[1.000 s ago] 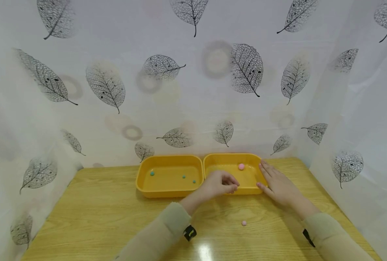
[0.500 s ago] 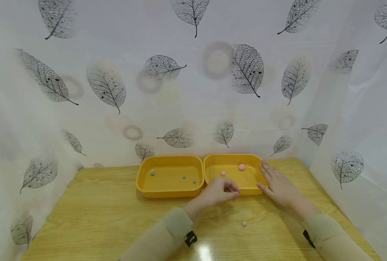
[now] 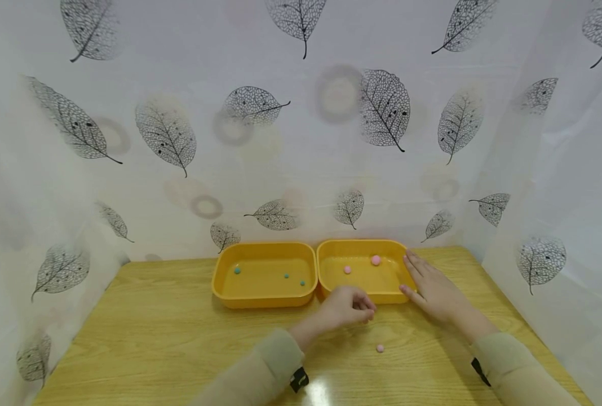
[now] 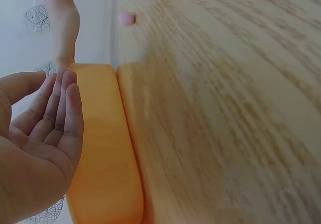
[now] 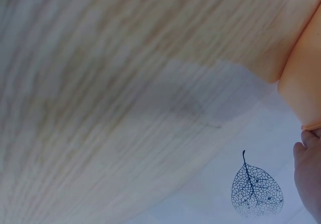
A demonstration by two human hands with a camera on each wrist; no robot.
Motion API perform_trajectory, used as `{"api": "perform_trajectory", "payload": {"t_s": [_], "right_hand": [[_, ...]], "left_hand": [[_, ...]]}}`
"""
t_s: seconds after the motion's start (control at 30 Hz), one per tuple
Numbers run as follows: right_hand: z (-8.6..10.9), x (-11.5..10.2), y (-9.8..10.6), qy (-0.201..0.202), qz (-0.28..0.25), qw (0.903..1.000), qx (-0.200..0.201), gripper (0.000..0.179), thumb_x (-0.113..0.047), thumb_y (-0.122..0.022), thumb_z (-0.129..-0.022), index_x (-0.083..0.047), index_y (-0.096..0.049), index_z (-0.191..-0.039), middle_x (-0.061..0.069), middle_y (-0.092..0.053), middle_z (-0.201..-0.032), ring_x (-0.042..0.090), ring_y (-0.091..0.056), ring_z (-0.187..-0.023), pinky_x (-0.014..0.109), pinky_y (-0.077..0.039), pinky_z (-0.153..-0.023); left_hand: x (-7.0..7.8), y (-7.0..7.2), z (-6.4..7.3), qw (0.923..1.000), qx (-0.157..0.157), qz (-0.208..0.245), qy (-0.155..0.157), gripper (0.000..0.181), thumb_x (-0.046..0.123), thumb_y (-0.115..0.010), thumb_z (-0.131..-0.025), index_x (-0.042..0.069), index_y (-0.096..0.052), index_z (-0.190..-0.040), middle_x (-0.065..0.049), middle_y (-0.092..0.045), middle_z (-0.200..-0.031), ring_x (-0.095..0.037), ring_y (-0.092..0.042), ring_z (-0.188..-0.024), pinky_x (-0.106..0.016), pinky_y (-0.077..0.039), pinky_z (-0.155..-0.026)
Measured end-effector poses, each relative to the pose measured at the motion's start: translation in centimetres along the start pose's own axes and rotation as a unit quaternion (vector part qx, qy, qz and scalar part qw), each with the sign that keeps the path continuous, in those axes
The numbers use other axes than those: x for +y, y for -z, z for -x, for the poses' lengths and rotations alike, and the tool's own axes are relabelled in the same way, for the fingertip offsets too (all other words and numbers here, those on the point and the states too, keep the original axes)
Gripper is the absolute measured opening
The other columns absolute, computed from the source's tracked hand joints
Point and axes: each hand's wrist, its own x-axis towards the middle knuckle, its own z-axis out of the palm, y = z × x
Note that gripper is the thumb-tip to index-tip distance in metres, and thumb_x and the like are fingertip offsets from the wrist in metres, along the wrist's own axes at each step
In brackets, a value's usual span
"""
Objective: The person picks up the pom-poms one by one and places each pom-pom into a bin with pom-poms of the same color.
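My left hand (image 3: 348,307) hovers at the front edge of the right yellow tray (image 3: 331,243). In the left wrist view its palm (image 4: 40,158) shows nothing in it, with the fingers loosely bent and the thumb apart from them. My right hand (image 3: 437,287) rests on that tray's right end, fingers stretched along the rim; only a bit of this hand (image 5: 308,171) enters the right wrist view. Inside the tray lie a larger pink ball (image 3: 376,260) and a smaller pink ball (image 3: 347,270). Another pink ball (image 3: 380,348) lies on the table before the tray.
A second yellow tray (image 3: 265,246) stands against the first on the left. In it are three small teal balls, the biggest teal ball (image 3: 237,270) at the left. The wooden table (image 3: 144,338) is bounded by a leaf-printed curtain (image 3: 301,141) behind and at both sides.
My left hand has drawn back toward the front from over the right tray. The smaller pink ball has come into sight in that tray. The right hand has stayed in place.
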Motion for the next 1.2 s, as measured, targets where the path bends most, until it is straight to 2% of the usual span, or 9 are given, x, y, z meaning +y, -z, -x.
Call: {"api": "perform_trajectory", "payload": {"t_s": [0.17,0.4,0.53,0.87,1.2], "right_hand": [[0.1,0.1,-0.1,0.001,0.001,1.0,-0.002,0.076,-0.041,-0.054,-0.111,0.013,-0.034,-0.159,0.033,-0.029,-0.169,0.051,-0.034,-0.155,0.065,-0.034,-0.125],[0.1,0.2,-0.2,0.001,0.003,1.0,-0.002,0.076,-0.042,-0.054,-0.111,0.013,-0.033,-0.16,0.032,-0.028,-0.17,0.051,-0.034,-0.155,0.065,-0.034,-0.125],[0.2,0.2,-0.2,0.001,0.004,1.0,0.0,0.076,-0.042,-0.054,-0.111,0.013,-0.034,-0.159,0.032,-0.028,-0.17,0.051,-0.034,-0.155,0.065,-0.034,-0.125],[0.1,0.1,-0.2,0.002,0.0,1.0,0.004,0.076,-0.041,-0.054,-0.111,0.012,-0.033,-0.16,0.032,-0.028,-0.17,0.051,-0.034,-0.155,0.066,-0.034,-0.124],[0.1,0.1,-0.1,0.002,0.0,1.0,0.001,0.076,-0.041,-0.054,-0.111,0.013,-0.032,-0.16,0.032,-0.027,-0.171,0.051,-0.034,-0.155,0.065,-0.033,-0.126]], "left_hand": [[-0.4,-0.6,0.1,0.9999,-0.004,0.005,0.009,0.008,0.002,-0.078,-0.094,-0.003,-0.08,-0.1,-0.01,-0.08,-0.089,0.004,-0.061,-0.069,-0.011,-0.053,-0.067],[-0.7,-1.0,0.2,0.9995,-0.006,0.006,0.032,0.007,0.003,-0.078,-0.094,-0.001,-0.08,-0.1,-0.002,-0.077,-0.082,0.003,-0.059,-0.068,-0.012,-0.052,-0.065],[-1.0,-1.2,0.3,0.9996,0.0,-0.003,0.028,0.004,0.002,-0.079,-0.093,0.002,-0.081,-0.096,-0.004,-0.078,-0.084,0.004,-0.058,-0.069,-0.011,-0.051,-0.068],[-1.6,-1.5,0.2,0.9998,-0.012,-0.011,0.015,0.005,0.0,-0.079,-0.092,0.003,-0.081,-0.095,-0.009,-0.081,-0.088,0.008,-0.059,-0.071,-0.01,-0.053,-0.071],[-1.9,-2.0,0.3,0.9993,-0.02,-0.023,0.019,0.004,0.002,-0.08,-0.092,0.004,-0.082,-0.095,-0.007,-0.081,-0.088,0.008,-0.06,-0.071,-0.01,-0.052,-0.07]]}}
